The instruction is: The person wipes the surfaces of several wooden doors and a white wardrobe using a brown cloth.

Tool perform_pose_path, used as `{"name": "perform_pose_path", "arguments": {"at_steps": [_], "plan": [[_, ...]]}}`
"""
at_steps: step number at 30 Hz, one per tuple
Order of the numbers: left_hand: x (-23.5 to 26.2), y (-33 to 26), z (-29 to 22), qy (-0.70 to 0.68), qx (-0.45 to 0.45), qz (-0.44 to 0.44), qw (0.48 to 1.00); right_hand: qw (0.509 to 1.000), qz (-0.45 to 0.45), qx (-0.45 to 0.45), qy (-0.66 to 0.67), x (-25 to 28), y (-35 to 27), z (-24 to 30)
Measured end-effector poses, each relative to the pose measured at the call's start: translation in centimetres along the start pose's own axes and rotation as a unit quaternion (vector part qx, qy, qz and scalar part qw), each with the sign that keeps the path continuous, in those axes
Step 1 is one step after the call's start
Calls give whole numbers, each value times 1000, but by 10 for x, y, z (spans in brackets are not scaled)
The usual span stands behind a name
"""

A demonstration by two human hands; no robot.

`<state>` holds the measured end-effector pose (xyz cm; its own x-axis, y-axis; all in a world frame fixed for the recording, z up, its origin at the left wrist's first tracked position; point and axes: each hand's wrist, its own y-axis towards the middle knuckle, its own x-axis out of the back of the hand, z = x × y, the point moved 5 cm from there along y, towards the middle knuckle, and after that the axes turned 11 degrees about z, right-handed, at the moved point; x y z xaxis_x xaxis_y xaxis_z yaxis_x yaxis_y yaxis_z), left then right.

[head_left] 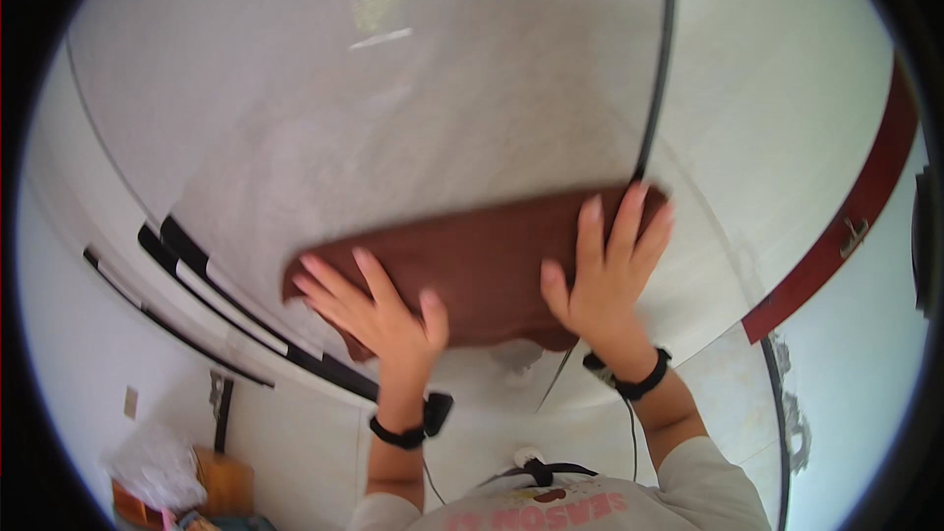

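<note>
The left hand (pixel 383 320) and right hand (pixel 605 285), 2 in all, lie flat with fingers spread at the lower middle of the frame, pressing on 1 brown cloth (pixel 482 275) without gripping it. Since only palm and finger pressure seems to hold the cloth, it could slide free or bunch if either hand eases off; its wavy lower edge looks the likeliest to fold under. The right end overlaps 1 dark seam (pixel 661 69), which might snag the fabric or tip a fingertip off it. At the wrists are 2 black wristbands (pixel 401 433), with 2 thin cables (pixel 632 433) hanging below that could catch on the shirt (pixel 590 516) or tug if an arm stretches far. Behind the cloth spreads 1 glossy pale surface (pixel 442 138), carrying 1 bright reflection (pixel 379 0) near the top. Farther out, 1 red strip (pixel 836 246) with 1 small metal fitting (pixel 854 236) curves along the right side; at lower left sit 1 clear plastic bag (pixel 162 467) and 1 orange-brown box (pixel 224 480).
</note>
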<state>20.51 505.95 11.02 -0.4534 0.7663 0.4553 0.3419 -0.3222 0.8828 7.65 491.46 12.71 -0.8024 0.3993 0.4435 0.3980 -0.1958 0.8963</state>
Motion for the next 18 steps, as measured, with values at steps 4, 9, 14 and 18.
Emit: {"name": "perform_pose_path", "arguments": {"at_steps": [4, 9, 14, 18], "plan": [[-47, -76, -20, 6, -11, 108, 994, 997, 52, 54, -2, -54, -120, -8], [-1, 18, -69, -72, -71, 111, 989, 987, 109, 113, -30, -14, -56, -12], [24, 93, -112, -11, -125, -6, 992, 995, -89, -28, -24, 54, 31, -93], [-23, 43, -148, -8, -121, 62, 991, 994, -90, -56, -12, 41, -17, -132]]}}
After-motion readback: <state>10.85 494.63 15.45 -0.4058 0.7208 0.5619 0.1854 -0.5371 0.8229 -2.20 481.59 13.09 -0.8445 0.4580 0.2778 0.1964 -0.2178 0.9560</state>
